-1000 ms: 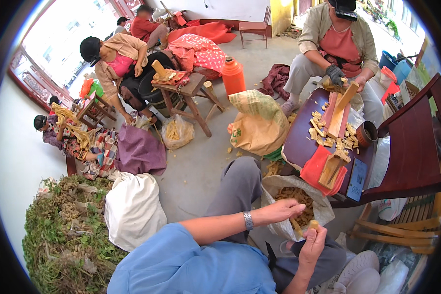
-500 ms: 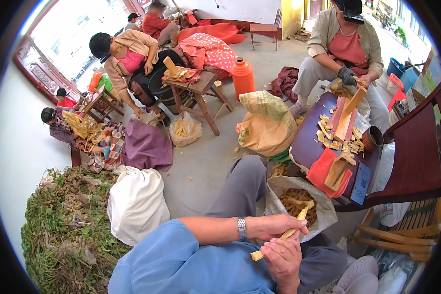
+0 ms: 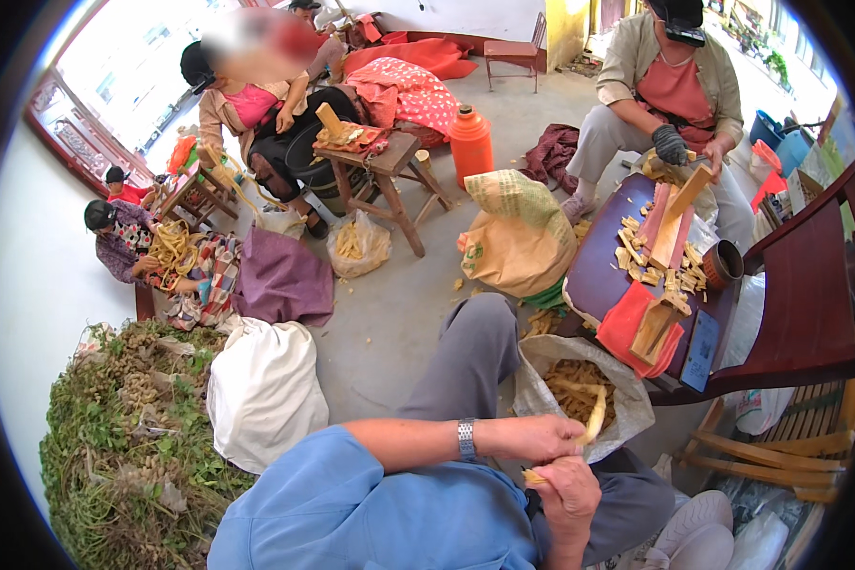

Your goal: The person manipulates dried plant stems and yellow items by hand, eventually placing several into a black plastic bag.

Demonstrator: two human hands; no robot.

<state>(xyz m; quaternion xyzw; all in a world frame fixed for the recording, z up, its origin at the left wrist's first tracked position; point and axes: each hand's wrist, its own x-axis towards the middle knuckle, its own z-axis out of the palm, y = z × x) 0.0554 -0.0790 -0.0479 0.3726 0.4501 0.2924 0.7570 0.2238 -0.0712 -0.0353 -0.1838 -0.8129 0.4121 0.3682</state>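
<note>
Over my lap, my left hand point(image 3: 532, 439), with a metal watch on its wrist, is closed on a long pale yellow dried strip point(image 3: 597, 416) whose end sticks up past the fingers. Just below it, my right hand point(image 3: 568, 489) is closed too, with a short yellow stub point(image 3: 534, 477) poking out on its left side. Whether the stub and the strip are one piece is hidden by the fingers. Right beyond my hands stands an open white sack point(image 3: 636, 410) holding many similar yellow-brown pieces.
At right, a dark stool point(image 3: 589, 275) bears a wooden block, cut pieces, a brown cup point(image 3: 722, 266) and a phone point(image 3: 700, 351). A co-worker point(image 3: 670, 95) sits behind it. A white bundle point(image 3: 268, 394) and a plant heap point(image 3: 133, 446) lie left. Other people work farther back.
The strip has turned from slanting across both hands to pointing up from my left hand. My right hand has shifted slightly right, its fingers closing round the lower end.
</note>
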